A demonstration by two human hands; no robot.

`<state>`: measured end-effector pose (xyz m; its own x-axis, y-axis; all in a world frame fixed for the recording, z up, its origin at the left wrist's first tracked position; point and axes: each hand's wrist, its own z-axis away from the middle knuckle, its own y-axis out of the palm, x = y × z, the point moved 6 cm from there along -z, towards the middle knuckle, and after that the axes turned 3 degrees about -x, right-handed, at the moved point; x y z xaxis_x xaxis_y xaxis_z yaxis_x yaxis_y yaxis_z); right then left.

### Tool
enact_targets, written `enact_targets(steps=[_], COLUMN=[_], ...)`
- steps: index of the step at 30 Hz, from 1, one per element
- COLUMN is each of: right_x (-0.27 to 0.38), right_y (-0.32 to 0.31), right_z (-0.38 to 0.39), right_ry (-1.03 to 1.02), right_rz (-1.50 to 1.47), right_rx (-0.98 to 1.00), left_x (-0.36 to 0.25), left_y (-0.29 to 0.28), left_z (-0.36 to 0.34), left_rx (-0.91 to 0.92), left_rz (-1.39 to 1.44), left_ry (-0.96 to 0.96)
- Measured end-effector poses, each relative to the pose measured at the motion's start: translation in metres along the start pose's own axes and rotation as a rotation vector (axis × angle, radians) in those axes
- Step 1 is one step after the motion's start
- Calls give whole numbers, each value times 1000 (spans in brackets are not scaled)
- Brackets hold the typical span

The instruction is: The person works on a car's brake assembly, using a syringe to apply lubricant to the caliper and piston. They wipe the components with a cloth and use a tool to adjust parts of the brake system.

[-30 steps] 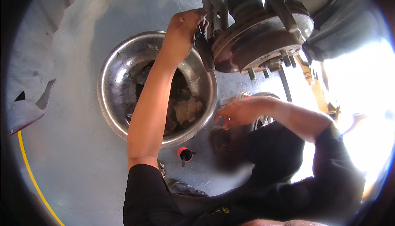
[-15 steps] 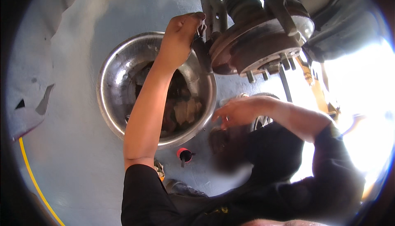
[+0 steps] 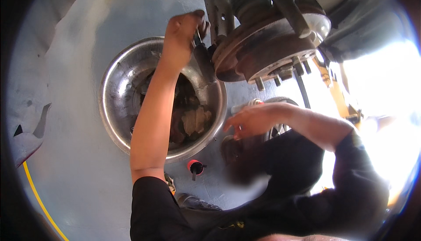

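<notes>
My left hand (image 3: pixel 180 37) is raised over the far edge of a steel basin (image 3: pixel 115 129), its fingers curled beside the metal strut. What it grips is mostly hidden by the hand; a thin dark piece shows at the fingers. Just below them a black cylindrical part (image 3: pixel 204 62) slants down beside the rusty brake disc and hub (image 3: pixel 267 63). My right hand (image 3: pixel 252 121) hovers near the basin's right rim, fingers loosely bent and apart, with nothing visible in them. Dark pieces and a tan flat piece (image 3: pixel 193 120) lie in the basin.
A red cup (image 3: pixel 195 167) with a black stick-like thing stands on the grey floor by the basin. Behind my right hand are a pale bottle (image 3: pixel 244 105) and part of a round metal wheel (image 3: pixel 280 128). Wheel studs (image 3: pixel 298 67) jut from the hub.
The whole view has shifted a little, so hub and basin sit further left. My left hand stays by the strut with fingers curled. My right hand has barely moved.
</notes>
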<state>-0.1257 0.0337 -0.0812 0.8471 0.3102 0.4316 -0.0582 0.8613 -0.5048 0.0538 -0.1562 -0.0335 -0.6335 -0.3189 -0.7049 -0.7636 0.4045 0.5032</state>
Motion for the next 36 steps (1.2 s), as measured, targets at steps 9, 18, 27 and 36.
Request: enact_targets(steps=[9, 18, 27, 36], right_x=[8, -5, 4, 15], right_y=[-2, 8, 5, 5], right_z=[8, 14, 22, 30], right_ry=[53, 96, 38, 21], right_rz=[-5, 58, 1, 14], right_rx=[39, 53, -27, -47], left_x=[-20, -3, -4, -31], left_y=[14, -4, -12, 16], left_z=[21, 7, 3, 24], left_rx=[-43, 30, 86, -97], left_rz=[-255, -327, -355, -243], left_ry=[205, -60, 172, 107])
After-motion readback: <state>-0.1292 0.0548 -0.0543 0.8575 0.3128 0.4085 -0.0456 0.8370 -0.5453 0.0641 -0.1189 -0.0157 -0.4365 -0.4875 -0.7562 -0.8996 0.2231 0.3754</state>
